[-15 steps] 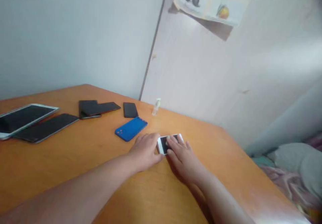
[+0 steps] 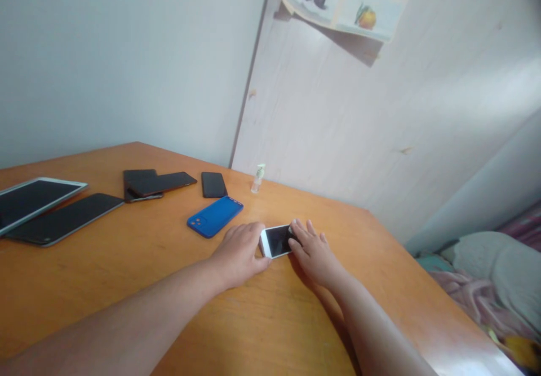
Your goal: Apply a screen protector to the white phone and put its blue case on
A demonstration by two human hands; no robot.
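Observation:
A white-framed smartphone (image 2: 278, 242) with a dark screen lies on the wooden table. My left hand (image 2: 240, 255) grips its left end, thumb at the near edge and fingers at the far side. Over the phone's right end is my right hand (image 2: 315, 255), its index finger and thumb bent down on the screen and the other fingers lifted and apart. A small pale bit shows under those fingertips, too small to name. To the left of the phone lies a blue phone case (image 2: 215, 217) with camera cut-outs.
A small clear pump bottle (image 2: 257, 178) stands near the wall. One black phone (image 2: 213, 185) lies behind the blue case; a black phone (image 2: 163, 182) rests across another dark one. Further left are a white tablet (image 2: 38, 198) and a dark tablet-like device (image 2: 67, 218). Bedding (image 2: 494, 269) is beyond the table's right edge.
My right hand has slid right across the phone's screen, uncovering more of it. My left hand keeps its grip. The whole view has shifted slightly.

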